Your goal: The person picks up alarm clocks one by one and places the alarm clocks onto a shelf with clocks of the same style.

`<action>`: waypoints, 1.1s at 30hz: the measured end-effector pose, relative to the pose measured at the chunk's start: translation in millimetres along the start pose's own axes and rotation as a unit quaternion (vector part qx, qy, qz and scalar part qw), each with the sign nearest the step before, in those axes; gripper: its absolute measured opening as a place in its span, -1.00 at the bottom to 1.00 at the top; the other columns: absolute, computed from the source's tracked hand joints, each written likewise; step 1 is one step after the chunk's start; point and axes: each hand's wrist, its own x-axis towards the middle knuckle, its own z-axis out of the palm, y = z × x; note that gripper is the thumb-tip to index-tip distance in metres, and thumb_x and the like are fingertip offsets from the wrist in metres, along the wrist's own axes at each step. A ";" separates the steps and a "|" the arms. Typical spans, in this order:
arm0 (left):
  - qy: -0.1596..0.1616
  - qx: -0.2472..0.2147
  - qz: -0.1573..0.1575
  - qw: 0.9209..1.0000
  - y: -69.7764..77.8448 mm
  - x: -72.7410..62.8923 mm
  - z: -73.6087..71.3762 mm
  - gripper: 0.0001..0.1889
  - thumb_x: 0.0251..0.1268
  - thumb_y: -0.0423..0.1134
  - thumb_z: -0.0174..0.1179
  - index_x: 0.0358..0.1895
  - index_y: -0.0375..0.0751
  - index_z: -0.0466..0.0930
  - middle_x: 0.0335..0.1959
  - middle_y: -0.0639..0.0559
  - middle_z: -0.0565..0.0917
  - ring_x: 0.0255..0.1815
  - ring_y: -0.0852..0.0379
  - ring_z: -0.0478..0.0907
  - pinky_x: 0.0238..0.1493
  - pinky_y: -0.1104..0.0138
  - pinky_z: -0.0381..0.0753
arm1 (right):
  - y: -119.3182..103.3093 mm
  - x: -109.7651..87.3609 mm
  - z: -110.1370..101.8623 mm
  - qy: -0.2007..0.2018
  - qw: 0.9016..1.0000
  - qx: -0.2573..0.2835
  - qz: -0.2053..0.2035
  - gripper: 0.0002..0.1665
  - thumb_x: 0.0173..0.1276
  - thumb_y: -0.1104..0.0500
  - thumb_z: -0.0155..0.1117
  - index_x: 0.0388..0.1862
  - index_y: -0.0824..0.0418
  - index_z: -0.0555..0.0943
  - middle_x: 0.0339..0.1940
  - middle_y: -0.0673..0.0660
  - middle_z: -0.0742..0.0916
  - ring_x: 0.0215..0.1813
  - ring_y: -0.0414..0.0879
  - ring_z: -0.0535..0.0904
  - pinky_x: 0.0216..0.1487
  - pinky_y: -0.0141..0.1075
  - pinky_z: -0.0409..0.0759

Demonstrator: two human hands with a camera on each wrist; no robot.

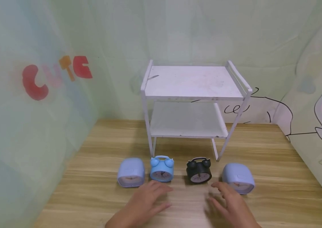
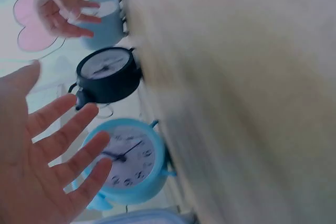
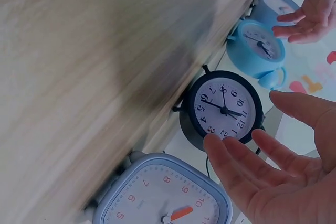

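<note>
A row of alarm clocks stands on the wood-grain table, faces toward me. At its left end is a rounded square lavender clock, then a light blue twin-bell clock. A black twin-bell clock comes after a gap, and a second lavender clock ends the row at the right. My left hand hovers in front of the light blue clock, fingers spread and holding nothing. Nearest the right lavender clock is my right hand, its fingers loosely bent, with nothing in its grasp.
Behind the clocks stands a white two-tier shelf with side rails and thin legs; its lower board sits above the table. Printed cloth walls enclose the table at the back and both sides.
</note>
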 end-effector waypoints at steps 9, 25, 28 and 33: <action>0.051 -0.041 -0.017 0.998 -7.6 8.5 -19.6 -0.73 0.31 -0.10 0.34 0.04 -0.03 0.68 -0.03 0.21 0.71 0.01 0.20 0.62 0.00 0.26 0.62 | 3.5 5.6 0.8 0.030 0.999 0.025 -0.032 -0.46 -0.04 0.40 0.60 -0.04 0.30 0.61 -0.11 0.08 0.72 -0.23 -0.07 0.65 -0.34 -0.30 0.67; 0.211 -0.248 -0.126 0.937 -25.0 38.9 -66.1 -0.77 0.39 -0.35 0.26 0.06 -0.11 0.63 -0.20 -0.01 0.72 -0.19 0.19 0.60 -0.20 0.32 0.62 | 5.4 18.7 0.4 0.074 0.997 0.033 -0.018 -0.32 -0.01 0.46 0.55 0.12 0.41 0.48 -0.15 0.31 0.71 -0.25 0.15 0.72 -0.33 -0.18 0.72; 0.245 -0.285 -0.147 0.915 -28.6 45.8 -72.7 -0.76 0.39 -0.39 0.24 0.08 -0.22 0.59 -0.17 -0.06 0.71 -0.14 0.14 0.60 -0.17 0.35 0.60 | 7.2 20.3 0.8 0.076 0.996 0.027 -0.022 -0.27 -0.05 0.47 0.56 0.15 0.42 0.47 -0.10 0.37 0.71 -0.27 0.19 0.72 -0.34 -0.14 0.72; 0.297 -0.323 -0.183 0.880 -32.2 59.6 -83.1 -0.70 0.43 -0.38 0.18 0.15 -0.37 0.47 -0.01 -0.17 0.63 0.00 0.07 0.53 -0.02 0.32 0.51 | 8.5 22.4 0.9 0.064 0.997 0.034 -0.014 -0.17 0.00 0.46 0.55 0.26 0.46 0.39 0.00 0.49 0.66 -0.22 0.30 0.71 -0.27 -0.05 0.70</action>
